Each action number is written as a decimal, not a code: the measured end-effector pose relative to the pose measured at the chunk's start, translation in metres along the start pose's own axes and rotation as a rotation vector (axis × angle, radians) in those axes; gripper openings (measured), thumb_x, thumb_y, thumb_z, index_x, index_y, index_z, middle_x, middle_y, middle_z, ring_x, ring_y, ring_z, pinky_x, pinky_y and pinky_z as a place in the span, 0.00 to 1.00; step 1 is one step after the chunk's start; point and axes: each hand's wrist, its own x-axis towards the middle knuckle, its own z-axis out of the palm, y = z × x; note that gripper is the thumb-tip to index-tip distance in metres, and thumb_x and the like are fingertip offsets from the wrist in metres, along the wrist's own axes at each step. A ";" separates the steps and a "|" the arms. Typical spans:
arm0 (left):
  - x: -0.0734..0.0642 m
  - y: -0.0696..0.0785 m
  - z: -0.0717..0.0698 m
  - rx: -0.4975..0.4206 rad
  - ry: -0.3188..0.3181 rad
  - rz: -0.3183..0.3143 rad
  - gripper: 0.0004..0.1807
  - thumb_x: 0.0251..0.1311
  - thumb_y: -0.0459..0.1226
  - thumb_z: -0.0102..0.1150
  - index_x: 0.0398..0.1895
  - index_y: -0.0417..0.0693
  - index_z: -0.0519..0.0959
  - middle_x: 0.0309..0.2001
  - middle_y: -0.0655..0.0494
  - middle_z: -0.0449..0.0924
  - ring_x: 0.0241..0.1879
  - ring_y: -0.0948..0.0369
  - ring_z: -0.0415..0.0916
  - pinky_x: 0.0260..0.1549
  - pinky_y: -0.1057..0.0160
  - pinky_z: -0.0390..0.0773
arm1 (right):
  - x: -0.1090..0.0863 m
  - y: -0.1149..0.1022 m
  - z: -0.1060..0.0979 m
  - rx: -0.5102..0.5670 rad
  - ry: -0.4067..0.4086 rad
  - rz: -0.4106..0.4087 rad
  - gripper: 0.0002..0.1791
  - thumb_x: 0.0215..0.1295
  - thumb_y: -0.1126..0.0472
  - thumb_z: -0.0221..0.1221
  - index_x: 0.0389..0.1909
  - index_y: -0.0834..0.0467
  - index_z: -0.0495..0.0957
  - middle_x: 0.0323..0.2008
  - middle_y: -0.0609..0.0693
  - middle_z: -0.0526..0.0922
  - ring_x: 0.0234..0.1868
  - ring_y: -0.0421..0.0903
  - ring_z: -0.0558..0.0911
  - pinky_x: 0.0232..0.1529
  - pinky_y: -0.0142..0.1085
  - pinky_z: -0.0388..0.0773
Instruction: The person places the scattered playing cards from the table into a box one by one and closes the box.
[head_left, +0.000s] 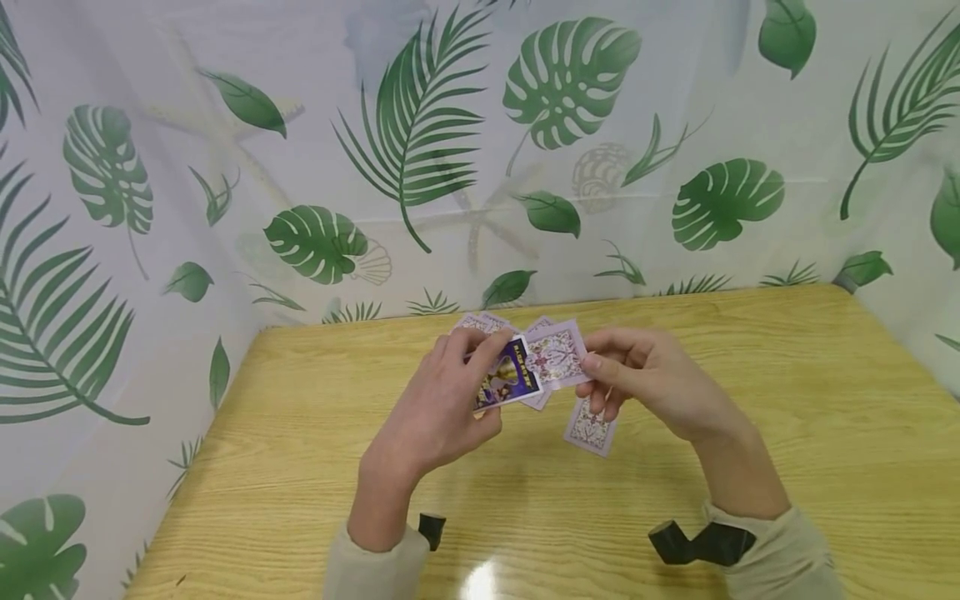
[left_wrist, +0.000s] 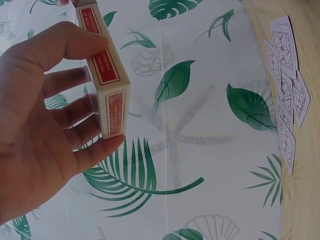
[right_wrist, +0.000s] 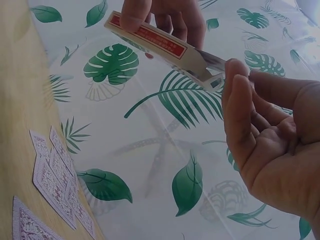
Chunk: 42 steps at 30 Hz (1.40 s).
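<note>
My left hand (head_left: 446, 404) grips a playing card box (head_left: 508, 377) by its sides, its face printed in dark blue and gold. In the left wrist view, red panels show on the cream edge of the box (left_wrist: 104, 65). Thumb and fingers of my right hand (head_left: 660, 379) pinch a playing card (head_left: 557, 357) with a purple patterned back. That card stands out of the end of the box facing my right hand. In the right wrist view a box flap (right_wrist: 215, 82) sits open beside the right fingertips, which hide most of the card.
Several playing cards (left_wrist: 285, 75) lie overlapping, backs up, on the wooden table (head_left: 300, 467) beyond the hands. Another card (head_left: 591, 429) lies nearer, partly under the right hand. Behind the table hangs a white cloth (head_left: 465, 275) with green leaves.
</note>
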 end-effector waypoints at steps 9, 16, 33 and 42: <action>0.000 0.001 0.001 0.002 0.009 0.027 0.44 0.47 0.33 0.68 0.72 0.48 0.64 0.56 0.48 0.69 0.51 0.55 0.69 0.51 0.56 0.74 | 0.001 0.003 0.004 -0.060 0.013 -0.034 0.07 0.71 0.69 0.55 0.43 0.66 0.81 0.26 0.50 0.83 0.22 0.42 0.80 0.22 0.33 0.79; 0.000 0.002 0.002 0.014 0.004 0.023 0.44 0.48 0.34 0.69 0.72 0.48 0.64 0.56 0.48 0.70 0.51 0.55 0.69 0.51 0.56 0.74 | 0.003 0.005 0.011 -0.118 0.085 -0.037 0.05 0.69 0.68 0.58 0.40 0.65 0.82 0.23 0.48 0.79 0.19 0.39 0.73 0.18 0.32 0.73; 0.002 0.004 0.003 -0.006 0.039 0.079 0.43 0.47 0.33 0.69 0.70 0.48 0.64 0.55 0.47 0.70 0.50 0.56 0.70 0.51 0.58 0.75 | 0.005 0.008 0.021 -0.271 0.154 -0.123 0.06 0.70 0.68 0.57 0.43 0.64 0.81 0.50 0.54 0.74 0.48 0.45 0.75 0.39 0.36 0.79; 0.002 0.005 0.004 0.002 0.062 0.107 0.43 0.48 0.34 0.69 0.70 0.48 0.63 0.56 0.47 0.69 0.49 0.56 0.71 0.51 0.58 0.76 | 0.007 0.010 0.028 -0.262 0.161 -0.107 0.10 0.71 0.68 0.55 0.49 0.65 0.79 0.55 0.56 0.72 0.44 0.48 0.79 0.41 0.36 0.81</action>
